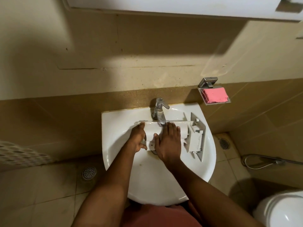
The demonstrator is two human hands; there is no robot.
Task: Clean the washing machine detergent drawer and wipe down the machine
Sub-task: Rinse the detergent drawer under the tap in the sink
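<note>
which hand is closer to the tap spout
Right. The right hand lies flat on the drawer just beside the tap spout; the left hand grips the drawer's left end, farther off.

Dim, warm yellow light throughout. The wall (147,68) is lit in one pale patch at centre. A broad soft shadow is cast across its upper left, and a dark band is thrown below the cabinet (164,7). The sink (114,125) is rendered brightest, near white. Small highlights are caught on the chrome tap (159,110), and glare is noted on the toilet lid (285,215). The centre is held sharp, detergent drawer (152,128) included. The basket (19,154) at the left edge is smeared by blur. Tile lines are bowed by wide-angle distortion.
</note>
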